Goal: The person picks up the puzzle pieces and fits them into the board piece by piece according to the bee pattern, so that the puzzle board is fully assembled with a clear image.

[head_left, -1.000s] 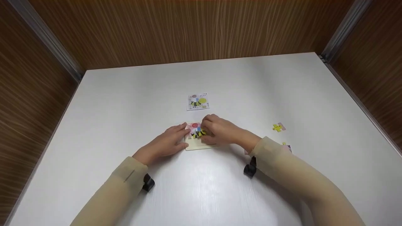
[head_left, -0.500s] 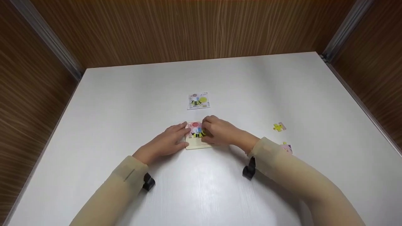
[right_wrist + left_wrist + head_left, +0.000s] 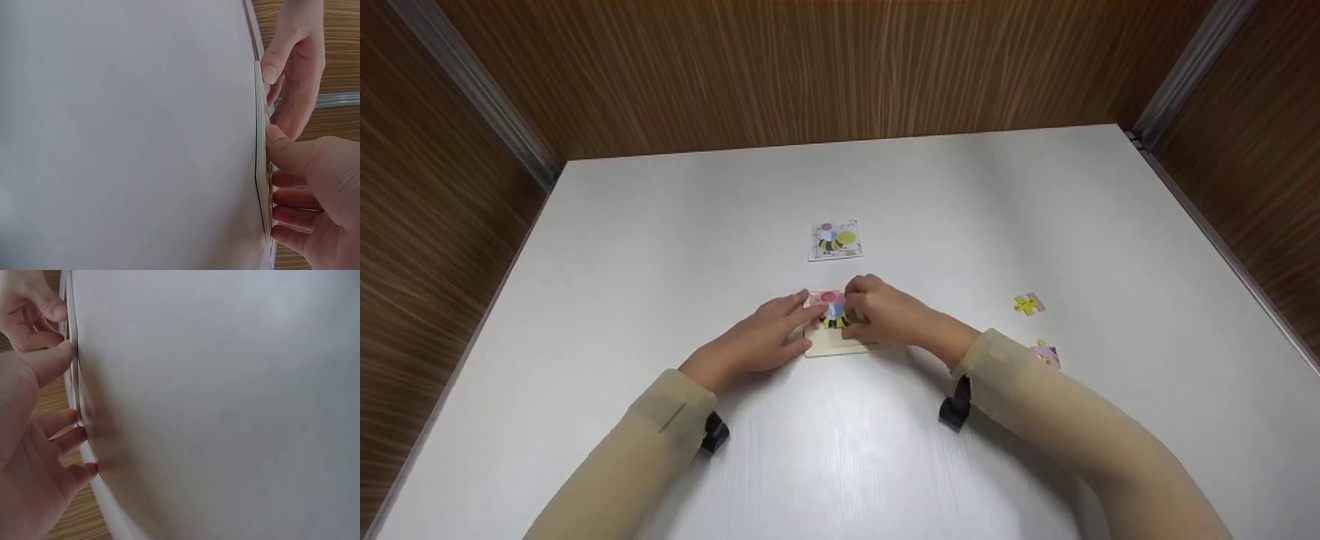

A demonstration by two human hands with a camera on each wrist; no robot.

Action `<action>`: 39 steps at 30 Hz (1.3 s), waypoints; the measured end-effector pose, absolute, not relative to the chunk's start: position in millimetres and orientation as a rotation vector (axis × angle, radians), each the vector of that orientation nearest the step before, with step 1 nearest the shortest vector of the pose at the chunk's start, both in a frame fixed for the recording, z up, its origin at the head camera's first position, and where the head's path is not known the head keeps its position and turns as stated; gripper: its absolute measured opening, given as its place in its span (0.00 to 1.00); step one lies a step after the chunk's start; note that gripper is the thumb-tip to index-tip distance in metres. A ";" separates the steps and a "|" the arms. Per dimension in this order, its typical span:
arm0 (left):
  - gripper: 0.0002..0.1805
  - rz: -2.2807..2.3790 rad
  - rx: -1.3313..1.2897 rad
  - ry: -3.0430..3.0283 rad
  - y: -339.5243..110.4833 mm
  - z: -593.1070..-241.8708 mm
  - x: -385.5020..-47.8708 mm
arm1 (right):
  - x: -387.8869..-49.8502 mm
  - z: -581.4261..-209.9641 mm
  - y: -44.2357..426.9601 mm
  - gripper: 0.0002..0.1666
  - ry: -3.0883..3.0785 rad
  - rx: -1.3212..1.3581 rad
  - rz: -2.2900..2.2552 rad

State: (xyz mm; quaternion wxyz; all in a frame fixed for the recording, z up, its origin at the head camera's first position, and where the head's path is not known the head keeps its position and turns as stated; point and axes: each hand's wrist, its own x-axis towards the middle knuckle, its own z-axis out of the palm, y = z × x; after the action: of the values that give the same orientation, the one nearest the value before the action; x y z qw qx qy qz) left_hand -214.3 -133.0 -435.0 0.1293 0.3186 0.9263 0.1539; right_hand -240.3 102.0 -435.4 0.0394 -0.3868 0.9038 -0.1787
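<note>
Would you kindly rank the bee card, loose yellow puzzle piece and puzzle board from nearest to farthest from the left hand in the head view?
1. Puzzle board, touched by the left hand.
2. Bee card, beyond the board.
3. Loose yellow puzzle piece, off to the right.

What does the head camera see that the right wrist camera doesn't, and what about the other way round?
Only the head view: the bee picture on the small card and loose puzzle pieces.
Only the right wrist view: the palm side of the right hand.
Both: the left hand, right hand, puzzle board, white table and brown wall.
</note>
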 end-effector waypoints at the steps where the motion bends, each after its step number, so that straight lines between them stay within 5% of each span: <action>1: 0.30 0.429 0.925 2.689 -132.0 -434.6 -214.3 | -240.2 -435.4 102.2 0.14 2.763 -1.174 -0.565; 39: 0.27 0.268 0.979 2.717 -123.0 -432.3 -216.1 | -243.7 -434.4 108.6 0.19 2.704 -1.099 -0.737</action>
State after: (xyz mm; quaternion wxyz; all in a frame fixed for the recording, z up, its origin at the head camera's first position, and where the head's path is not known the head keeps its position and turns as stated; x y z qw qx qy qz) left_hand -216.1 -123.0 -432.3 0.1204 0.3351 0.9299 0.0919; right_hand -243.7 108.6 -434.4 0.0655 -0.3642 0.8963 -0.2443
